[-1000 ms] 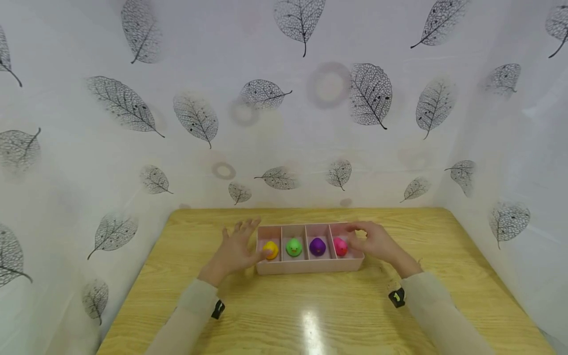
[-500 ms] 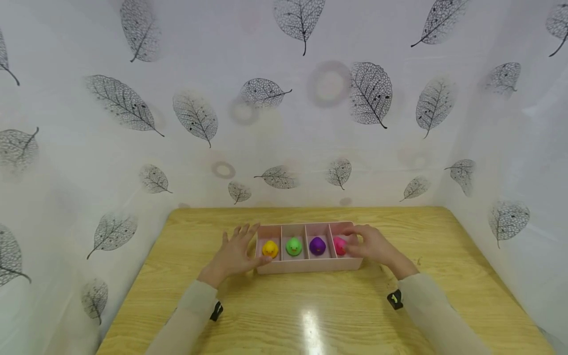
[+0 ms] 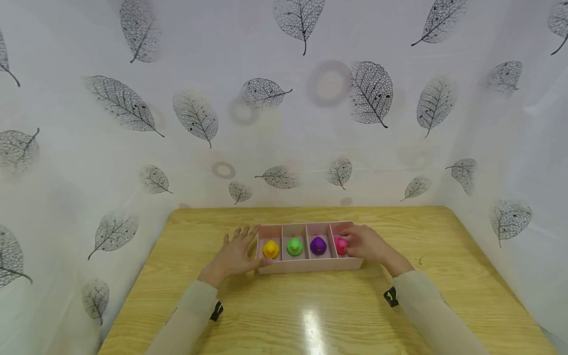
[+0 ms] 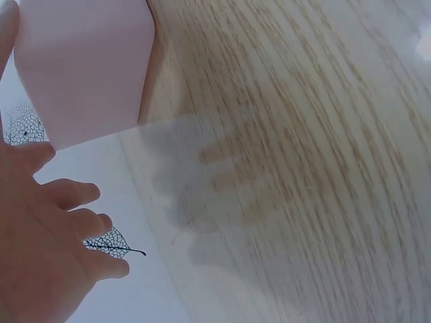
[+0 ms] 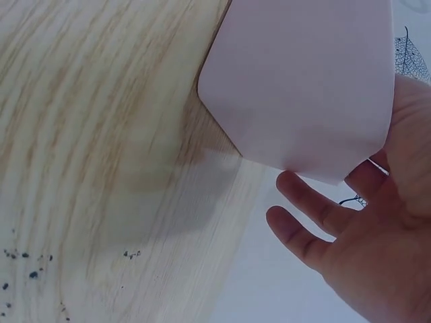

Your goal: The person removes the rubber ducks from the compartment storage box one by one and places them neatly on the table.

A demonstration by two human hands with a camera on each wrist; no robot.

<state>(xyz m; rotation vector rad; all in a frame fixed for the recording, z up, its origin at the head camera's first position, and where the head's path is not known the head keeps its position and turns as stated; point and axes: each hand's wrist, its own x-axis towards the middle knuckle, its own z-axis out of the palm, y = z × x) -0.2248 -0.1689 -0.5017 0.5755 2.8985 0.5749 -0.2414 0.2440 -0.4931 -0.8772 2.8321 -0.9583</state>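
A pale pink divided box [image 3: 310, 266] lies lengthwise on the table. Its compartments hold, from left to right, a yellow rubber duck [image 3: 271, 249], a green duck [image 3: 295, 246], a purple duck [image 3: 318, 246] and a pink duck [image 3: 341, 245]. My left hand [image 3: 235, 254] is spread beside the box's left end, its thumb at the front corner near the yellow duck. My right hand [image 3: 370, 244] reaches over the right end, thumb and forefinger around the pink duck, which they partly cover. In the right wrist view, two fingers [image 5: 306, 202] stay outside the box wall.
The wood-grain table [image 3: 266, 315] extends in front of the box and to both sides. A white curtain [image 3: 293, 138] with leaf prints hangs behind and at the sides. Small dark specks [image 5: 34, 274] mark the tabletop near the right hand.
My right hand has moved left and down into the right compartment, its fingers closing around the pink duck. The left thumb has drawn back slightly from the yellow duck to the front wall.
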